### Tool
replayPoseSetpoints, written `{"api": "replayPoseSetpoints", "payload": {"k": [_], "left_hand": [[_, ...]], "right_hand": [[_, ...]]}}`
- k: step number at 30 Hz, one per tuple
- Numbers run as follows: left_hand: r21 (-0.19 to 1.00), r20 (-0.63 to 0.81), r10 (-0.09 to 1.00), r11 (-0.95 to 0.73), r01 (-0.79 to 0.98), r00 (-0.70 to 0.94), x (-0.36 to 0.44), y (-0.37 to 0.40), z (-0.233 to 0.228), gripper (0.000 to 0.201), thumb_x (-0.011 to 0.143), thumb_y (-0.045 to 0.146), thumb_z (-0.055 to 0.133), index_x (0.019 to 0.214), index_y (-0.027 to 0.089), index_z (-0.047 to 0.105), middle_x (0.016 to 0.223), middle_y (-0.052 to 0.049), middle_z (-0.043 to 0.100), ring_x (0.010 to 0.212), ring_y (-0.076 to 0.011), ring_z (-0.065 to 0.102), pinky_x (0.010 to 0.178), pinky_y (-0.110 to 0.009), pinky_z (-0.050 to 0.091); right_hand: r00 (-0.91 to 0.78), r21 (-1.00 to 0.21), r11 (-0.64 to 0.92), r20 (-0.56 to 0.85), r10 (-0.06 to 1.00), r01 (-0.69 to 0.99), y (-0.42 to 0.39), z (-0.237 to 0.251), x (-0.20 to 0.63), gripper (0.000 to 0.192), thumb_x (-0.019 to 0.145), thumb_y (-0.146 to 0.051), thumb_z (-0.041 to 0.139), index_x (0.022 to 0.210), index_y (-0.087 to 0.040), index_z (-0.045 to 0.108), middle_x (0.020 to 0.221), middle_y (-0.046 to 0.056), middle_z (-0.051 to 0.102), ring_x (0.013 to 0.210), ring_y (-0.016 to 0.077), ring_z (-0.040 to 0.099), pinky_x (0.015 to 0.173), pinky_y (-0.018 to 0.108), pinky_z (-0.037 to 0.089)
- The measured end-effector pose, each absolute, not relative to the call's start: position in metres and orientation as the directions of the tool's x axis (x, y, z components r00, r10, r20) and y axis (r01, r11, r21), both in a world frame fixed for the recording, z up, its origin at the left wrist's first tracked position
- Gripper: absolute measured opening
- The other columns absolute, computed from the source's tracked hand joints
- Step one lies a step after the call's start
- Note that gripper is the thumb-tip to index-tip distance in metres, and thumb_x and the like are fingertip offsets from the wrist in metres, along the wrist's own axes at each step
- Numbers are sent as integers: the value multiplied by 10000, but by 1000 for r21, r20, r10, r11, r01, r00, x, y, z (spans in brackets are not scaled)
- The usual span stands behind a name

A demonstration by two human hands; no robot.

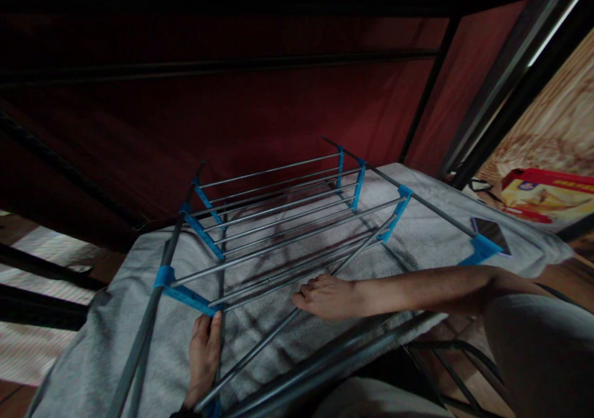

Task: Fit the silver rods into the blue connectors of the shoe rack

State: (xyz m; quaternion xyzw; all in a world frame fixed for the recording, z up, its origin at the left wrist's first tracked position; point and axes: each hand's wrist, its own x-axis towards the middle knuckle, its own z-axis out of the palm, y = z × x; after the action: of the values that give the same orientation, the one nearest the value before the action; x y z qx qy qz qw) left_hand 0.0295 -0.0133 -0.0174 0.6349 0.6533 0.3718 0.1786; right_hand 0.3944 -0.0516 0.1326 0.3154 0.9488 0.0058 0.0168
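Note:
A folding drying rack (278, 220) of grey metal rods with blue plastic joints lies flat on a grey sheet (93, 356). My left hand (203, 356) is closed around one of the rack's upright rods, just below a blue joint (183, 294) at the near left corner. My bare foot (325, 295) rests on the rack's lower rods near the middle, and the leg runs right to a knee in grey shorts (533, 343). My right hand is out of sight.
A dark phone (492, 233) lies on the sheet by the rack's right blue corner. A red and yellow box (547, 195) and a pair of glasses (480, 186) sit at the right. Dark metal bed-frame bars (431, 83) and red fabric (278, 108) close in above and behind.

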Motion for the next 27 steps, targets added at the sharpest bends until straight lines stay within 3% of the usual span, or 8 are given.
{"api": "replayPoseSetpoints", "payload": {"k": [11, 16, 18, 22, 27], "left_hand": [[757, 264, 952, -107, 645, -152, 36, -17, -15, 425, 907, 633, 466, 874, 232, 603, 913, -66, 637, 929, -269, 610, 908, -441, 493], [824, 256, 946, -106, 557, -199, 46, -22, -7, 335, 903, 536, 536, 898, 220, 644, 957, -85, 653, 955, -269, 619, 923, -427, 484], [854, 238, 947, -99, 510, -215, 44, -19, -9, 370, 856, 562, 576, 902, 203, 653, 956, -91, 665, 975, -273, 623, 941, -439, 483], [928, 164, 956, -66, 366, -244, 33, -12, -7, 506, 722, 605, 671, 984, 173, 655, 1019, -101, 698, 999, -272, 634, 973, -450, 482], [980, 128, 945, -74, 185, -300, 29, -9, 37, 527, 707, 412, 718, 1173, 177, 647, 1231, -119, 682, 1129, -297, 622, 1044, -471, 448]], "right_hand": [[-761, -17, 761, -33, 648, 649, -39, 146, 394, 298, 918, -82, 454, 1199, -134, 540, 994, 125, 717, 800, 216, 701, 645, 304, 492], [-691, -42, 690, -62, 720, 723, -24, 153, 386, 272, 1046, -345, 393, 1155, -170, 571, 985, 115, 722, 863, 254, 713, 709, 336, 510], [-675, -53, 673, -53, 736, 738, -20, 155, 384, 326, 1055, -417, 374, 1178, -190, 572, 1037, 120, 716, 875, 250, 713, 732, 339, 509], [-675, -52, 673, -45, 737, 738, -14, 157, 382, 311, 1061, -381, 371, 1239, -208, 559, 1111, 129, 696, 869, 237, 710, 743, 340, 501], [-643, -73, 639, -72, 762, 765, 1, 156, 378, 259, 1059, -365, 397, 1140, -210, 588, 1084, 95, 701, 899, 253, 705, 720, 335, 488]]}}
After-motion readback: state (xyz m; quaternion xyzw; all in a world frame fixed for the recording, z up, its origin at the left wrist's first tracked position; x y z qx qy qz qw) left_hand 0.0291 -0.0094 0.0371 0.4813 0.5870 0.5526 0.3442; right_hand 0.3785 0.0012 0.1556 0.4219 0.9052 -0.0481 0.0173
